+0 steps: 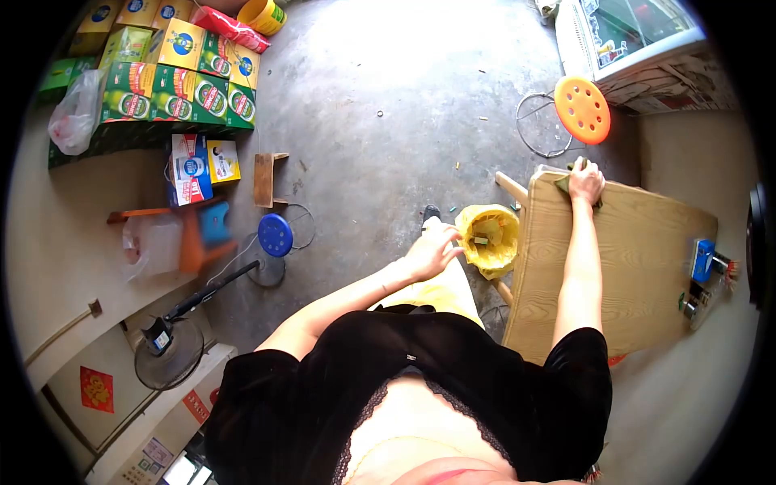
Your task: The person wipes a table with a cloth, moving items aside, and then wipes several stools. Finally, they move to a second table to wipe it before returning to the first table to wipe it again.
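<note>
My right hand (587, 183) is closed on a dark green cloth (563, 184) and presses it on the far edge of the wooden table (638, 259). Part of the cloth sticks out on both sides of the fingers. My left hand (434, 252) hovers in front of my body with the fingers loosely bent and apart, and nothing shows in it. Just right of it stands a bin with a yellow bag (489, 263) lining it, and some small litter lies inside.
An orange stool (582, 110) stands beyond the table. A blue box (702, 260) and small items sit at the table's right end. On the left are stacked beer cartons (179, 95), a small wooden stool (264, 179), a blue stool (276, 235) and a fan (170, 352).
</note>
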A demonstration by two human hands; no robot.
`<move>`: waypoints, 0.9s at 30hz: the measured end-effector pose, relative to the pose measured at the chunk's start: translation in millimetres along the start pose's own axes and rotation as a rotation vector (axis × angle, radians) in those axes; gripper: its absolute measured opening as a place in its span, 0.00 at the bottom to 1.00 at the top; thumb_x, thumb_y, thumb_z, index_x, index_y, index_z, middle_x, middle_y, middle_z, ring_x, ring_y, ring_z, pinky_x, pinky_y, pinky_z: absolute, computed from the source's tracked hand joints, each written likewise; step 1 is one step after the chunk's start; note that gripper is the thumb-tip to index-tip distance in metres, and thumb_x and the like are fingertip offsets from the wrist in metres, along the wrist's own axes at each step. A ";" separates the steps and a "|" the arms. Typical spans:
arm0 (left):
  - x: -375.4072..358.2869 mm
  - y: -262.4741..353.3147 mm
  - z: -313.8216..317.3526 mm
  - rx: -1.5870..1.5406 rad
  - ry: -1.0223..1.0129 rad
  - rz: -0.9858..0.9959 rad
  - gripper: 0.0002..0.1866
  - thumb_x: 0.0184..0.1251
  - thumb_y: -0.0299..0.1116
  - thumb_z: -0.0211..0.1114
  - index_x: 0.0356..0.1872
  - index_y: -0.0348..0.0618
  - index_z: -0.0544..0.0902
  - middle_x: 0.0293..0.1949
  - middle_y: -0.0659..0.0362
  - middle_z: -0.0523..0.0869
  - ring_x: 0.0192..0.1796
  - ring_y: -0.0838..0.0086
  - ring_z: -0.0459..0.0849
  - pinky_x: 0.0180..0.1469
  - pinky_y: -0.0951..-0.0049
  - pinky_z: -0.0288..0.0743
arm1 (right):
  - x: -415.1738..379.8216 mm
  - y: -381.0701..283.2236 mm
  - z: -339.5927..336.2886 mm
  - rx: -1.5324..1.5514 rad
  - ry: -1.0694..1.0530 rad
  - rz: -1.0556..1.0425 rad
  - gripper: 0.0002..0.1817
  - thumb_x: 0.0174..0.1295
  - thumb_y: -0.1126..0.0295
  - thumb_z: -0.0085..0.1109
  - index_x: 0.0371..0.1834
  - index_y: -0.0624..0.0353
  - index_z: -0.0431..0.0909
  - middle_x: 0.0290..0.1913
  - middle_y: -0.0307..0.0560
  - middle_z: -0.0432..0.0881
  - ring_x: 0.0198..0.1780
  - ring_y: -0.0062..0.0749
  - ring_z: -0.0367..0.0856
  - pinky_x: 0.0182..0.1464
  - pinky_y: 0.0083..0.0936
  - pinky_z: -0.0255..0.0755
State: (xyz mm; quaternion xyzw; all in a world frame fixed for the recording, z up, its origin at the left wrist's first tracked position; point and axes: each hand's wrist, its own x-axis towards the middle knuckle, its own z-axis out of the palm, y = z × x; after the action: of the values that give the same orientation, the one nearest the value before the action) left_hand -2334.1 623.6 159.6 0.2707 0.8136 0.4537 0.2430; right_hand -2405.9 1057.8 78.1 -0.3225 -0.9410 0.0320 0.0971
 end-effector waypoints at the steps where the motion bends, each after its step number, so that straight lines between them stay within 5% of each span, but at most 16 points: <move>1: -10.6 -42.7 -34.1 0.077 0.099 -0.103 0.12 0.66 0.31 0.67 0.47 0.39 0.79 0.50 0.49 0.82 0.53 0.53 0.81 0.56 0.60 0.76 | 9.2 -12.7 -4.1 0.026 -0.053 0.107 0.21 0.69 0.52 0.51 0.37 0.58 0.87 0.40 0.53 0.87 0.44 0.51 0.84 0.52 0.46 0.74; 3: -16.6 -54.0 -67.6 0.108 0.150 -0.217 0.12 0.67 0.32 0.66 0.47 0.38 0.81 0.47 0.49 0.84 0.51 0.54 0.83 0.54 0.61 0.77 | 9.2 -35.9 -18.3 0.166 0.006 0.309 0.25 0.71 0.51 0.49 0.33 0.61 0.87 0.35 0.58 0.88 0.39 0.54 0.86 0.44 0.47 0.76; 4: -22.1 -102.1 -96.2 0.119 0.195 -0.437 0.12 0.68 0.34 0.66 0.47 0.37 0.81 0.46 0.48 0.84 0.48 0.56 0.84 0.52 0.61 0.78 | 3.1 -46.2 -7.7 0.502 0.111 0.274 0.25 0.71 0.51 0.50 0.31 0.61 0.87 0.31 0.56 0.88 0.36 0.50 0.87 0.41 0.41 0.76; 6: -19.2 -122.0 -121.5 0.099 0.247 -0.533 0.13 0.68 0.36 0.66 0.47 0.38 0.81 0.44 0.48 0.85 0.46 0.54 0.85 0.50 0.59 0.78 | -9.2 -84.5 -16.4 0.567 0.136 0.262 0.25 0.73 0.54 0.50 0.27 0.63 0.85 0.26 0.51 0.87 0.31 0.44 0.85 0.39 0.37 0.75; 8: -1.0 -170.2 -153.2 0.106 0.248 -0.659 0.14 0.69 0.38 0.64 0.47 0.39 0.81 0.45 0.49 0.85 0.46 0.56 0.86 0.49 0.59 0.78 | -41.4 -147.2 -10.5 0.990 -0.045 0.335 0.24 0.76 0.57 0.48 0.32 0.67 0.82 0.33 0.45 0.84 0.36 0.28 0.80 0.43 0.30 0.75; 10: 25.3 -226.8 -181.3 0.094 0.257 -0.667 0.14 0.70 0.39 0.64 0.46 0.39 0.81 0.45 0.49 0.85 0.48 0.55 0.85 0.50 0.59 0.78 | -92.0 -213.5 30.7 1.428 -0.310 0.671 0.22 0.76 0.57 0.45 0.41 0.67 0.81 0.38 0.49 0.84 0.37 0.32 0.82 0.45 0.29 0.78; 15: 135.9 -373.4 -211.7 0.180 0.120 -0.687 0.13 0.69 0.39 0.64 0.45 0.40 0.80 0.47 0.48 0.85 0.53 0.53 0.83 0.54 0.57 0.77 | -114.0 -376.5 94.4 1.624 -0.670 0.827 0.24 0.77 0.54 0.42 0.47 0.67 0.78 0.44 0.54 0.84 0.44 0.39 0.85 0.50 0.34 0.81; 19: 206.7 -498.2 -203.9 0.294 0.125 -0.803 0.15 0.68 0.39 0.64 0.48 0.40 0.82 0.48 0.48 0.85 0.54 0.54 0.83 0.56 0.57 0.77 | -119.6 -493.2 167.1 1.686 -0.645 1.114 0.23 0.76 0.53 0.44 0.50 0.64 0.78 0.48 0.51 0.83 0.48 0.37 0.83 0.54 0.33 0.79; 22: 256.6 -572.5 -179.4 0.248 0.130 -0.797 0.15 0.67 0.38 0.65 0.49 0.40 0.82 0.49 0.48 0.85 0.54 0.54 0.83 0.56 0.57 0.77 | -121.5 -535.6 213.7 1.632 -0.565 1.128 0.22 0.76 0.53 0.43 0.51 0.63 0.77 0.50 0.50 0.82 0.49 0.36 0.83 0.54 0.34 0.79; 27: 309.0 -668.9 -118.8 0.219 0.133 -0.659 0.13 0.66 0.31 0.66 0.50 0.40 0.80 0.50 0.48 0.83 0.55 0.51 0.82 0.56 0.55 0.77 | -122.0 -542.8 254.4 1.503 -0.487 1.461 0.22 0.75 0.52 0.43 0.52 0.59 0.75 0.53 0.48 0.80 0.54 0.35 0.80 0.57 0.34 0.76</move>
State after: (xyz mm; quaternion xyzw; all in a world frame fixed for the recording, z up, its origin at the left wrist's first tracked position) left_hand -2784.7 460.2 -412.5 -0.0121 0.9150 0.2779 0.2923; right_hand -2689.4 554.8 -124.0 -0.6495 -0.2537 0.7158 0.0380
